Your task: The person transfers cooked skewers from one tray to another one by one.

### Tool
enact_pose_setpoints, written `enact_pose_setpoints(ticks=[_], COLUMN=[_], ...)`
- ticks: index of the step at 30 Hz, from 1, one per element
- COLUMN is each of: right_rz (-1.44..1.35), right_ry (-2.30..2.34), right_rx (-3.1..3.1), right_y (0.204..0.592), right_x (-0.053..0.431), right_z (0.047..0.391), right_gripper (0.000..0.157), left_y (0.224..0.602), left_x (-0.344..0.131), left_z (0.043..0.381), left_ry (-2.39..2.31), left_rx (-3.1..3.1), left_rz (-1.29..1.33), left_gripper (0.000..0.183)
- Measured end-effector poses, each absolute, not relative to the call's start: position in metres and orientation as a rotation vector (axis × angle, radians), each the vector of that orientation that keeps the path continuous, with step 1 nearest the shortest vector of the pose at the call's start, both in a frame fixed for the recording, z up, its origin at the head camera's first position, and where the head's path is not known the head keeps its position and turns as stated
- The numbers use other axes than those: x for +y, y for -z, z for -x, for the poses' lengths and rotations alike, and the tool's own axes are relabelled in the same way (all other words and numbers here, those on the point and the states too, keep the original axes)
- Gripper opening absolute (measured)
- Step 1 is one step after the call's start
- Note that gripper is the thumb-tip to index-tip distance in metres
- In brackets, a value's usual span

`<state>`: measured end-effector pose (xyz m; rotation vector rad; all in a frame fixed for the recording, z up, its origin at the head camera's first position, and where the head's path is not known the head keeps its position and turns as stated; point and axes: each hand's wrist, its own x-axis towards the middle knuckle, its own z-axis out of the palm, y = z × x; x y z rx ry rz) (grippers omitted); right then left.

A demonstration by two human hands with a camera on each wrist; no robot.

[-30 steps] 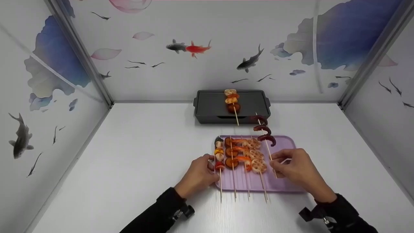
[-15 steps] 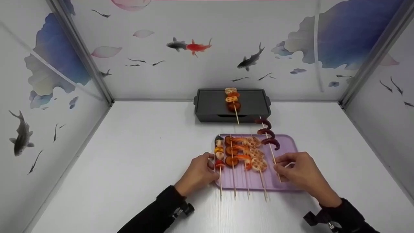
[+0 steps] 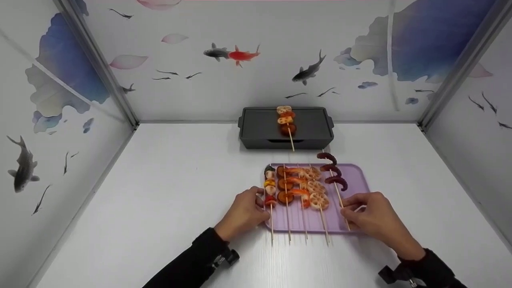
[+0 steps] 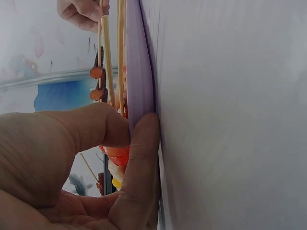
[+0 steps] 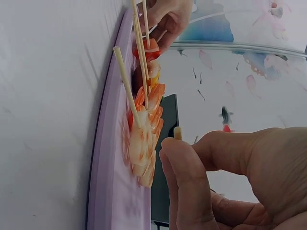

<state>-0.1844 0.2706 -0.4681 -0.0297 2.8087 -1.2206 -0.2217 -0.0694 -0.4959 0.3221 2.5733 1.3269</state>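
My right hand [image 3: 374,216] pinches the bamboo stick of an octopus tentacle skewer [image 3: 336,171] between thumb and fingers. The skewer slants over the right part of the purple tray [image 3: 358,182], and its stick end [image 5: 178,133] pokes out above the thumb in the right wrist view. At the tray's left edge, my left hand [image 3: 245,212] grips the rim, thumb on one side and a finger on the other in the left wrist view. A vegetable skewer [image 3: 270,185] lies beside those fingers. Farther right on the tray are mushroom [image 3: 285,185], shrimp [image 3: 300,193] and lotus root [image 3: 318,201] skewers.
Behind the tray stands a dark grey grill [image 3: 312,120], close to the back wall. One mixed skewer [image 3: 286,120] lies on it, its stick jutting over the front edge. Printed panels enclose the white table [image 3: 172,168] at the back and sides.
The right hand has moved right and nearer the person with the tentacle skewer, shifting its tip away from the grill's front. The left hand keeps its grip on the tray.
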Motion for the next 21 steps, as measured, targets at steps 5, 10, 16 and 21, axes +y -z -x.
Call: enact_pose_setpoints(ticks=[5, 10, 16, 21], right_rz=[0.027, 0.007, -0.037, -0.054], right_ry=[1.198, 1.201, 1.192, 1.199], right_rx=[2.796, 2.753, 2.713, 2.69], right_y=[0.4701, 0.4714, 0.4726, 0.4732], right_x=[0.272, 0.2718, 0.269, 0.2674], right_z=[0.1821, 0.1805, 0.1796, 0.179], right_gripper=[0.014, 0.015, 0.017, 0.018], left_y=[0.4954, 0.4951, 0.4955, 0.4959], left_x=[-0.0698, -0.0699, -0.0695, -0.0697], left_z=[0.2221, 0.2224, 0.2221, 0.2213], left_ry=[-1.324, -1.31, -1.316, -1.342], left_rx=[2.58, 2.6, 2.59, 2.568], left_rz=[-0.333, -0.349, -0.347, -0.356], left_gripper=[0.066, 0.064, 0.064, 0.063])
